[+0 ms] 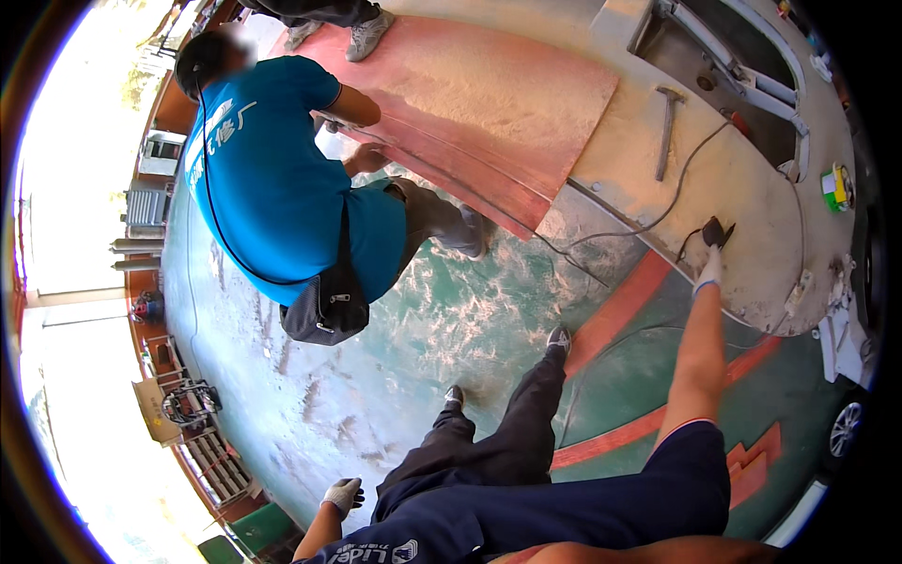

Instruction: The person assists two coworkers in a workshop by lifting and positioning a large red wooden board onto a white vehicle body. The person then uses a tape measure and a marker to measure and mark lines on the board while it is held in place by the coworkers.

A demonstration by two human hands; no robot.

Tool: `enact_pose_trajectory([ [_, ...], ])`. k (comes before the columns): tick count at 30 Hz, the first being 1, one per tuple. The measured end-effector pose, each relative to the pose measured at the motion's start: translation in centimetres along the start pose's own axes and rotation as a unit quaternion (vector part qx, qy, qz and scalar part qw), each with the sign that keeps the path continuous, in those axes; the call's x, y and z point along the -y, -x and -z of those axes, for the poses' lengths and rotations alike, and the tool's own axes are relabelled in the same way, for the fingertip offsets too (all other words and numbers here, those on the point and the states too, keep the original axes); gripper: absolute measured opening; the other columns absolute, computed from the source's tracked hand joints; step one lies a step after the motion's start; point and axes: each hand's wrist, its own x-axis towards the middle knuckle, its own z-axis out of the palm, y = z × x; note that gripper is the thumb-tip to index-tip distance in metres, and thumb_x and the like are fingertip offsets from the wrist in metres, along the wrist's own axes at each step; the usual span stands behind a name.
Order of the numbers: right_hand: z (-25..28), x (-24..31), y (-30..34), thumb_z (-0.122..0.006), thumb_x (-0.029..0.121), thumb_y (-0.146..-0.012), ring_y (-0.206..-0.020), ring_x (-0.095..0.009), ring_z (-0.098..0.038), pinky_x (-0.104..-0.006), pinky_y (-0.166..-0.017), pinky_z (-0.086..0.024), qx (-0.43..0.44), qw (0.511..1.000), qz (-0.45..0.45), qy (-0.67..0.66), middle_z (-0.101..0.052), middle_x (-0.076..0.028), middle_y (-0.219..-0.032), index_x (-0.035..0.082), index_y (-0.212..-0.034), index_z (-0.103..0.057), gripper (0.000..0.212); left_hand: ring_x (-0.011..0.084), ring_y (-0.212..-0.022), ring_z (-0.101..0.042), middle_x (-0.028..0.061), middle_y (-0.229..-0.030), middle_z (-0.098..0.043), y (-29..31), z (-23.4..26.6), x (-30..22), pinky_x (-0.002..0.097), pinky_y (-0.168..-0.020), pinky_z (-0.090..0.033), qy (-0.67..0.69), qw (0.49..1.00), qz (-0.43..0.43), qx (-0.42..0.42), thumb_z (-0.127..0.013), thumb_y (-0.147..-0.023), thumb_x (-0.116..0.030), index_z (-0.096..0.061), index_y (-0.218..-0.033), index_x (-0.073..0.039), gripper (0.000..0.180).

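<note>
My right arm is stretched out over the dust-covered metal platform [648,202] at the right. The white and black gloved right hand [713,256] touches its top. A dark shape at the fingertips hides whether they hold anything, and a thin dark cord curves beside them. A hammer [666,141] lies on the platform beyond that hand. My left hand [345,494], in a pale glove with dark fingertips, hangs low at my side, fingers loosely bent and nothing seen in it.
A co-worker in a blue shirt [272,169] bends over a dusty red panel [489,94]. Another person's shoes [369,36] stand on its far end. A black cable [648,228] crosses panel and platform. A frame opening [723,66] and a green-yellow roll [836,188] lie far right.
</note>
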Motion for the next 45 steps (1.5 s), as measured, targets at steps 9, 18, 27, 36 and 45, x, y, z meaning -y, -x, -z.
enact_pose_trajectory([
  [9, -0.3, -20.9, 26.2, -0.044, 0.044, -0.093, -0.103, -0.043, -0.065, -0.0536, -0.087, -0.052, 0.151, 0.696, 0.073, 0.698, -0.068, -0.024, -0.112, 0.002, -0.104, -0.069, 0.05, 0.0233, -0.077, -0.066, 0.0109, -0.096, -0.066, -4.5, -1.6, -3.8, 0.0373, -0.064, -0.054, 0.051, 0.994, -0.073, 0.059, -0.064, -0.095, -0.035, -0.059, -0.122, -0.001, 0.044],
  [18, -0.7, -21.3, 47.8, -0.063, 0.031, -0.075, -0.104, -0.041, -0.066, -0.0459, -0.09, -0.052, 0.045, 0.797, 0.07, 0.598, -0.07, -0.024, -0.107, 0.004, -0.108, -0.071, 0.043, 0.0217, -0.073, -0.065, 0.0105, -0.093, -0.066, -20.3, 6.2, -8.5, 0.0371, -0.062, -0.054, 0.076, 0.977, -0.141, 0.14, -0.065, -0.092, -0.039, -0.062, -0.114, -0.001, 0.043],
  [27, -1.7, -15.4, 59.7, -0.065, 0.031, -0.084, -0.115, -0.041, -0.062, -0.0439, -0.095, -0.049, -0.045, 0.777, 0.063, 0.625, -0.065, -0.025, -0.123, -0.006, -0.115, -0.066, 0.048, 0.0222, -0.062, -0.058, 0.0096, -0.086, -0.061, -31.6, 18.0, -16.5, 0.0383, -0.053, -0.049, 0.38, 0.891, -0.21, 0.13, -0.064, -0.094, -0.035, -0.056, -0.119, -0.006, 0.04],
  [36, -12.3, -14.0, 70.4, -0.067, 0.023, -0.082, -0.092, -0.031, -0.069, -0.04, -0.083, -0.053, 0.145, 0.73, 0.184, 0.642, -0.071, -0.019, -0.102, -0.003, -0.111, -0.067, 0.039, 0.0525, -0.13, -0.045, 0.0328, -0.143, -0.045, -42.6, 12.3, -3.4, 0.0585, -0.105, -0.038, 0.499, 0.831, 0.014, 0.246, -0.055, -0.093, -0.043, -0.039, -0.142, 0.001, 0.068],
  [45, -16.2, -13.5, 66.8, -0.067, 0.03, -0.082, -0.104, -0.032, -0.068, -0.039, -0.091, -0.051, 0.173, 0.72, 0.256, 0.621, -0.071, -0.021, -0.109, -0.001, -0.113, -0.07, 0.044, 0.0397, -0.082, -0.063, 0.0238, -0.095, -0.062, -41.1, 5.8, 3.5, 0.0546, -0.074, -0.051, 0.355, 0.896, 0.08, 0.253, -0.06, -0.093, -0.036, -0.055, -0.115, 0.004, 0.046],
])
